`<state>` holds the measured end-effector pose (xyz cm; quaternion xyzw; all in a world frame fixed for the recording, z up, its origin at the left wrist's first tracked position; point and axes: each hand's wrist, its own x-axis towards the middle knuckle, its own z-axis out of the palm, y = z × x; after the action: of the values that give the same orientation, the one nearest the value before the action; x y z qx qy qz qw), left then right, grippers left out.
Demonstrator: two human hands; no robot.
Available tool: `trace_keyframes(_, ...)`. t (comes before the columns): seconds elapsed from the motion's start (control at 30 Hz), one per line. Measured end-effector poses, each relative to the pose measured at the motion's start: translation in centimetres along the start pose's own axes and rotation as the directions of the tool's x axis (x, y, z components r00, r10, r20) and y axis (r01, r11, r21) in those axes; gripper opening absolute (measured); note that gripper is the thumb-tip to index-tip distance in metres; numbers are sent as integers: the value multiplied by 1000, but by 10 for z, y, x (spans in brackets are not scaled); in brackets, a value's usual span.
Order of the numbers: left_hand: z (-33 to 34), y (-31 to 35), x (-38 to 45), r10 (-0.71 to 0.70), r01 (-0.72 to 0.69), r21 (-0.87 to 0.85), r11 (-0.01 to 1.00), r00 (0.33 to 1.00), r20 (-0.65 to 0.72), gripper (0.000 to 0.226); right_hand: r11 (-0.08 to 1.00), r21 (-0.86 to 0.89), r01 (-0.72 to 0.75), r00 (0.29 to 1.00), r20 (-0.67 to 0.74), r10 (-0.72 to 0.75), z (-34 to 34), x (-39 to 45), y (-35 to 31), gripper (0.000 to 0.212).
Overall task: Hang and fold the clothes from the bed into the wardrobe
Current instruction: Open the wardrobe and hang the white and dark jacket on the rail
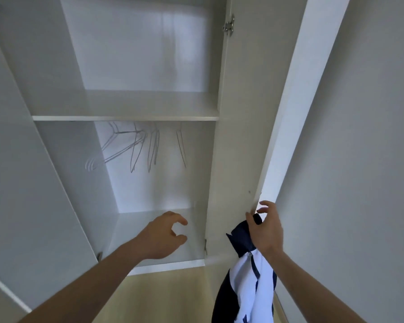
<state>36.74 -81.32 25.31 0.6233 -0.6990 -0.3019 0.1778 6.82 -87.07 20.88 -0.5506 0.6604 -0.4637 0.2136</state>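
Nearest of all were the person's two bare forearms, reaching up and forward from the bottom of the view. The right hand (265, 227) pinched the top of a garment (254, 283) between thumb and curled fingers, the upper fingers lifted loose beside the edge of the open right door (287, 127). The garment hung straight down from that grip, just in front of the door's lower edge: soft, crumpled cloth, dark navy at the collar and down one side, white across the body, with a zip running down its middle and short navy stripes near the hem.

The left hand (166, 236) held nothing; its fingers were loosely curled and apart, thumb set off from them, hovering over the wardrobe's bottom board (154, 229).

The wardrobe (63, 159) was smooth, flat white panelling with square edges. A shelf (126, 118) crossed it midway, bare on top as far as I could see. Under it hung several thin wire hangers (135, 148), pale and angled, bunched towards the left and centre, with one more apart on the right. A metal hinge (229, 24) sat high on the right side. Below the hangers the compartment stood open down to the board. The left door (21, 206) swung wide, and pale floor (168, 297) showed beneath.
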Motion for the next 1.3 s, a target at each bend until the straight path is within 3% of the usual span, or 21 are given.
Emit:
trace_keyframes(0.07,13,3,1,-22,22,-13,1000,1000,8,32,999,34,-23,1000,17,22,0,-10,7,40)
trace_keyframes(0.27,47,-8,-14,-112,103,108,989,990,80,38,989,148,4,931,361,-57,15,-17,-18,12)
trace_keyframes(0.37,64,-21,-23,-218,229,-74,971,967,133,31,947,316,-62,881,463,-97,15,-16,-45,4)
trace_keyframes(0.4,67,-22,-27,-272,308,-230,923,946,176,37,928,361,-93,858,502,-109,14,-18,-53,8)
trace_keyframes(0.47,68,-25,-32,-360,452,-508,733,892,274,61,902,419,-104,820,549,-160,14,-22,-67,20)
trace_keyframes(0.53,67,-30,-38,-384,508,-645,571,859,338,78,885,455,-100,797,568,-203,20,-30,-77,28)
trace_keyframes(0.63,64,-37,-45,-399,520,-747,413,841,365,81,869,486,-92,758,600,-255,34,-44,-88,33)
trace_keyframes(0.73,54,-37,-47,-478,433,-817,381,849,226,53,862,502,-66,728,615,-302,47,-54,-99,31)
trace_keyframes(0.83,33,-46,-51,-525,263,-858,441,851,-9,20,893,449,21,782,549,-294,56,-58,-102,33)
trace_keyframes(0.93,7,-55,-60,-470,127,-839,530,867,-166,12,938,342,61,863,454,-222,63,-64,-99,31)
trace_keyframes(1.03,-12,-60,-70,-412,27,-849,527,882,-228,14,949,314,31,864,469,-183,71,-78,-104,26)
trace_keyframes(1.17,-33,-64,-77,-372,-53,-846,530,882,-289,19,952,248,180,771,565,-293,87,-104,-123,18)
trace_keyframes(1.3,-53,-75,-85,-338,-86,-823,562,884,-323,16,939,235,250,560,756,-338,98,-126,-141,34)
